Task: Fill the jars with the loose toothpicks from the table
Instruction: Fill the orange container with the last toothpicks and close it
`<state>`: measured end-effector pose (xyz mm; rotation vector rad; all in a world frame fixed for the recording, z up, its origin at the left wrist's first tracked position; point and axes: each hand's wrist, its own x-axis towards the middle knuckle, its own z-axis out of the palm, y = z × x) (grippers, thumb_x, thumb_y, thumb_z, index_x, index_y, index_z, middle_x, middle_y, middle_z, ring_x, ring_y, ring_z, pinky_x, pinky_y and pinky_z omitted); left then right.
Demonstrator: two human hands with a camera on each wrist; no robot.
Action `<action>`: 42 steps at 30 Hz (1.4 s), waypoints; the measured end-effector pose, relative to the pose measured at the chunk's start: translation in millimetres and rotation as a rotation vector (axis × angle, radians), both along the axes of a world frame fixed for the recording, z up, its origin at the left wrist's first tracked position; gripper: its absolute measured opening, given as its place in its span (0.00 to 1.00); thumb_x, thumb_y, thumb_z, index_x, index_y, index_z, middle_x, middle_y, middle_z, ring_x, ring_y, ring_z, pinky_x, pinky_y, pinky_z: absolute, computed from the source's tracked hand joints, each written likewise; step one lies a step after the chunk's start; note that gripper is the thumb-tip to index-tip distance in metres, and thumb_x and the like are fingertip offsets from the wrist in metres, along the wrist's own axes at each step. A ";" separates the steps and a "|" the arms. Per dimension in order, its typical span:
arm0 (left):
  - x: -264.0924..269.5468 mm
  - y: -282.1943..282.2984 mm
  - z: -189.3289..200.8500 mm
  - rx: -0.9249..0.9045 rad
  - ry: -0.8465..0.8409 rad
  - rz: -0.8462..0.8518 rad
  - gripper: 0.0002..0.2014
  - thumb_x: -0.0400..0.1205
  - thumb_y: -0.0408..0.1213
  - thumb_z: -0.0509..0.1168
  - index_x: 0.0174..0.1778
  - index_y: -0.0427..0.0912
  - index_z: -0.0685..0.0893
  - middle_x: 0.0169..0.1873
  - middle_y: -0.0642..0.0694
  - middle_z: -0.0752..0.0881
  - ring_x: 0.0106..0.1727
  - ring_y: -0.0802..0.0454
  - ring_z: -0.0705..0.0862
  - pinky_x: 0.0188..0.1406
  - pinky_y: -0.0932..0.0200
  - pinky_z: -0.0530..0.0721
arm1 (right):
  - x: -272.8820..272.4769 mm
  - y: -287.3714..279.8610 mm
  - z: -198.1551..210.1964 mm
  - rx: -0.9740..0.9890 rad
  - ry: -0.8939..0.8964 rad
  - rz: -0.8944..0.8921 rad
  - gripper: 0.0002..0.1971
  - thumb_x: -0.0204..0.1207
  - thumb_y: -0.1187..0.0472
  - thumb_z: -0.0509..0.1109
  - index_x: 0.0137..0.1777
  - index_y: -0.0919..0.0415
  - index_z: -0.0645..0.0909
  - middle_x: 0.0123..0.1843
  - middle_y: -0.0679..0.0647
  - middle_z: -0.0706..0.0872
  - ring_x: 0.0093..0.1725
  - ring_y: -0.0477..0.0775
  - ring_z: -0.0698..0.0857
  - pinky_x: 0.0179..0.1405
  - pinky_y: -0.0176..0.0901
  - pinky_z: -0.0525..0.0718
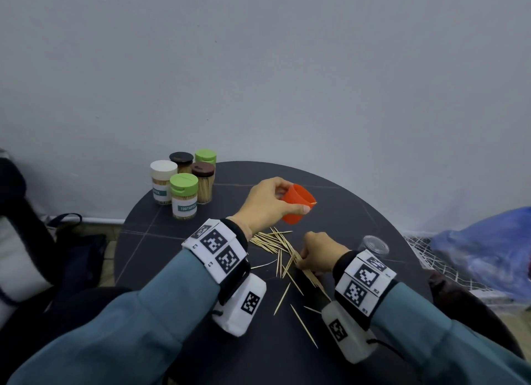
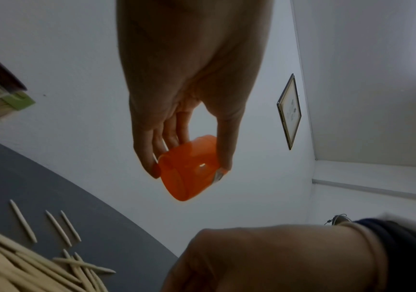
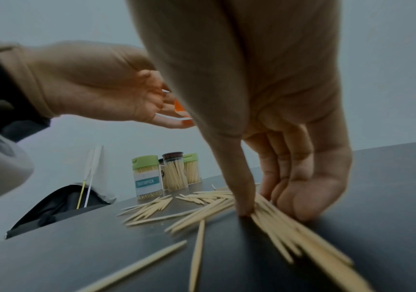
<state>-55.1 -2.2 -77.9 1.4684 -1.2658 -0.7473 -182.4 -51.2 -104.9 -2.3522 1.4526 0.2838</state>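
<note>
Gathering toothpicks (image 1: 275, 242) near the bench (image 1: 359, 218) centre, the right hand (image 1: 317, 252) pinches a bundle against the surface, presumably to align it. Left hand (image 1: 265, 202) grips an orange lid (image 1: 297, 202) aloft, clear of the work. Filled jars (image 1: 184, 193) stand far left.

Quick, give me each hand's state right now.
Left hand: holds the orange lid between thumb and fingers, above the table.
Right hand: fingers down on the table, gathering a bundle of loose toothpicks.
</note>
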 end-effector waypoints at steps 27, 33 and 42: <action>2.3 -4.8 -4.8 0.035 -0.012 0.034 0.30 0.70 0.39 0.78 0.67 0.41 0.76 0.64 0.45 0.82 0.64 0.50 0.80 0.59 0.59 0.79 | -6.4 -32.3 0.9 -0.046 -0.050 0.027 0.13 0.74 0.56 0.74 0.55 0.63 0.82 0.52 0.56 0.84 0.52 0.54 0.83 0.47 0.41 0.82; 4.5 -5.9 -6.6 0.030 -0.019 0.038 0.31 0.71 0.39 0.78 0.68 0.41 0.75 0.64 0.46 0.81 0.65 0.51 0.79 0.56 0.62 0.77 | -21.2 -44.8 6.1 0.016 -0.243 -0.019 0.05 0.76 0.57 0.72 0.42 0.59 0.84 0.36 0.48 0.85 0.33 0.41 0.82 0.29 0.29 0.76; 7.0 -9.3 -12.4 0.029 -0.007 0.063 0.30 0.70 0.39 0.79 0.67 0.42 0.76 0.64 0.46 0.81 0.64 0.52 0.80 0.57 0.62 0.78 | -23.8 -49.5 37.0 0.082 -1.069 -0.195 0.04 0.77 0.72 0.68 0.49 0.74 0.79 0.40 0.65 0.88 0.29 0.45 0.89 0.31 0.34 0.87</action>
